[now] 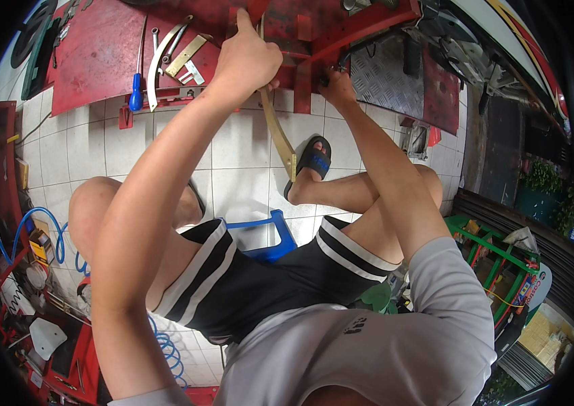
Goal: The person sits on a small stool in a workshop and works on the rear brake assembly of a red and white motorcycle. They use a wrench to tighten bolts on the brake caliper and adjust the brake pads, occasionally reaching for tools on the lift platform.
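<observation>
My left hand is closed around a long, curved, brass-coloured metal bar, its index finger stretched forward against a red frame. The bar's lower end, with small holes, hangs past the edge of the red workbench. To the right, my right hand is closed by the frame, near a diamond-plate metal sheet; something dark shows at its fingers, too small to name. Left of my left hand lie a blue-handled screwdriver, a pale curved strip, a wrench, a brass-coloured plate and a silver bracket.
A motorcycle stands at the far right. Between my legs is a blue plastic stool on white tiles. A coiled blue hose and a red tool stand are at left. At lower right is a green rack.
</observation>
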### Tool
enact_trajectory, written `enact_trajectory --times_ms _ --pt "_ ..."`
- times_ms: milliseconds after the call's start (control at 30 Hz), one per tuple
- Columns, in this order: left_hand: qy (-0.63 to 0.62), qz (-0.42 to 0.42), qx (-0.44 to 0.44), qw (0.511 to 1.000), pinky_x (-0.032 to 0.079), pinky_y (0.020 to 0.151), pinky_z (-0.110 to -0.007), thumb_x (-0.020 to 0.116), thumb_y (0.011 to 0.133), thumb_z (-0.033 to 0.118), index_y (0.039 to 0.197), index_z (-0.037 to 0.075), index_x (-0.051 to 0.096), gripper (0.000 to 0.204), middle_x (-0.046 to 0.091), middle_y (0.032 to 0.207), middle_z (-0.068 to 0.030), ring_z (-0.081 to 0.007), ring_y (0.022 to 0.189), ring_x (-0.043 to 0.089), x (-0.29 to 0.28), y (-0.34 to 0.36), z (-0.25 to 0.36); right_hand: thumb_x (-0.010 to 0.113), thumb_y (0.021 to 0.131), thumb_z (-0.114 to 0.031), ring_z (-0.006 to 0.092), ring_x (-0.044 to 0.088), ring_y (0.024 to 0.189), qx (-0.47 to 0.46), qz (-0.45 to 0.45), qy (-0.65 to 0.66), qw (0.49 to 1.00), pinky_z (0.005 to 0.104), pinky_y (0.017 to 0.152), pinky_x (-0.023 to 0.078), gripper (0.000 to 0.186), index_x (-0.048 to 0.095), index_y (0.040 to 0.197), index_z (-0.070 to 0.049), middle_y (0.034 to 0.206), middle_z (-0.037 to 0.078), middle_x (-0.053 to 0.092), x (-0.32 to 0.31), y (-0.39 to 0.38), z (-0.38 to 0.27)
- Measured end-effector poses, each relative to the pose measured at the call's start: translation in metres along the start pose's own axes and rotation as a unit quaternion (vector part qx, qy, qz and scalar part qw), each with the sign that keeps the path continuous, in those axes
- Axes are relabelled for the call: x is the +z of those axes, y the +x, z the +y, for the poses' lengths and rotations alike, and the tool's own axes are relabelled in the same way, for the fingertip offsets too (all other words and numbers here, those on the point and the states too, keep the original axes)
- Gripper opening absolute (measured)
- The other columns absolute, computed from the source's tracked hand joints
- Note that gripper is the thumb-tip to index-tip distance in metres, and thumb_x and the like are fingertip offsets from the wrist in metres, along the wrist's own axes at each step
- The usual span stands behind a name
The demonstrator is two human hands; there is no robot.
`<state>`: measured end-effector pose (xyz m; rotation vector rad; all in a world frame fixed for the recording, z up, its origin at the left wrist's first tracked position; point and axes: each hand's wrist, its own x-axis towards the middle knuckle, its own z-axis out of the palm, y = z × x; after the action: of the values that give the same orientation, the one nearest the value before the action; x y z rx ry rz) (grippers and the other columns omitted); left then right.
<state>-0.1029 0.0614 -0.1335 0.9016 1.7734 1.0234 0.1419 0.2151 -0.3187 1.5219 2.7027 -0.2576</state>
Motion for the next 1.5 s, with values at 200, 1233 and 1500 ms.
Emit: enact_trajectory --times_ms 200,1233,1500 --pt "0.002 -0.018 -0.017 1.0 0.055 0.049 -0.031 0.047 0.085 0.01 0.144 -0.002 -0.001 0.076 0.061 0.082 -0.0181 -0.023 0.052 0.064 0.002 0.002 0.001 0.067 0.068 -0.02 0.0326 0.066 0.082 0.044 0.116 0.153 0.98 0.0404 0.073 0.053 0.027 0.067 0.092 -0.006 0.083 0.017 0.067 0.004 -0.001 0.004" --pt "-0.001 -0.022 -0.031 0.999 0.055 0.049 -0.032 0.047 0.085 0.009 0.144 -0.002 -0.001 0.077 0.061 0.081 -0.0173 -0.0227 0.053 0.064 -0.002 0.001 0.002 0.066 0.072 -0.019 0.0345 0.065 0.081 0.089 0.173 0.149 0.97 0.0406 0.072 0.052 0.023 0.069 0.092 -0.007 0.082 0.018 0.067 0.01 -0.009 0.012" --pt "-0.056 -0.022 -0.063 0.996 0.055 0.053 -0.031 0.052 0.083 0.009 0.137 -0.006 0.013 0.069 0.061 0.087 -0.0204 -0.0216 0.057 0.065 0.0 -0.002 0.007 0.068 0.071 -0.022 0.0333 0.066 0.081 0.153 0.209 0.114 0.959 0.0407 0.073 0.052 0.021 0.069 0.086 -0.007 0.082 0.016 0.068 -0.007 -0.014 0.024"
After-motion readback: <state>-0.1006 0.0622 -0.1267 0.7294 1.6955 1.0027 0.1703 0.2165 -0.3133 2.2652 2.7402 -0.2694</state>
